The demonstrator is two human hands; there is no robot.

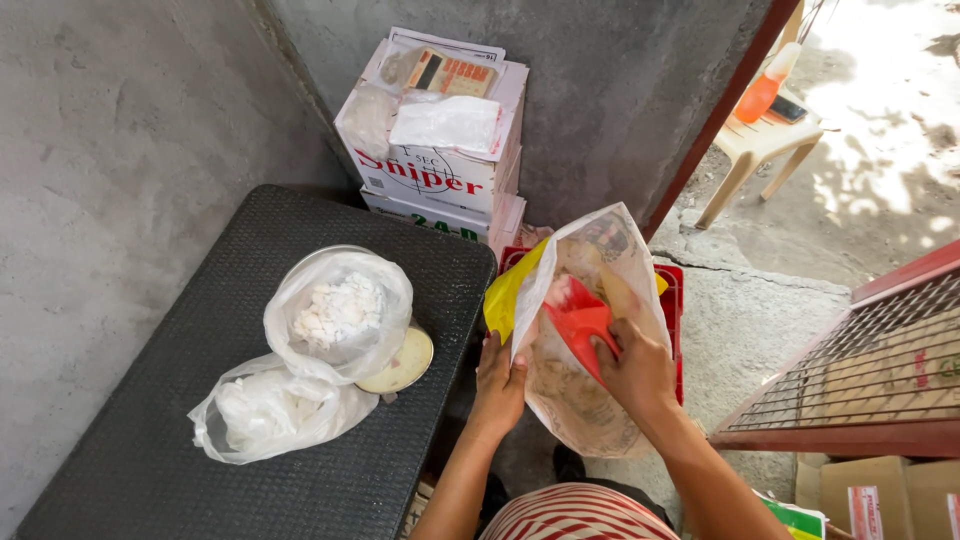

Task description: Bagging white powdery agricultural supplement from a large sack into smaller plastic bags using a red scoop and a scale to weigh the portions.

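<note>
We saw the left hand (498, 385) closed on the rim of a large sack (590, 400), fingers curled over the near left edge and pinching it, holding the mouth open. The right hand (637, 372) was inside the mouth, fingers wrapped tight round the handle of a red scoop (578, 322). The scoop's bowl lay just beyond the right fingertips, up and to their left, within the sack. A yellow liner (503, 295) folded out over the rim just above the left fingers. The sack stood in a red crate (672, 300), whose edge showed just right of the right hand.

Well left of the left fingers sat a black table (150, 450). On it we noted two clear bags: one (340, 312) with white lumps in it, resting on a round scale (405, 365); the other (270, 410) slumped nearer us, touching the first. Beyond both hands, against the wall, were stacked cartons (430, 175) with a calculator (450, 73) and a small bag (447, 122) on top. Far right of the fingers stood a wire cage (880, 360), and beyond it a plastic chair (760, 145) with an orange bottle (765, 88).
</note>
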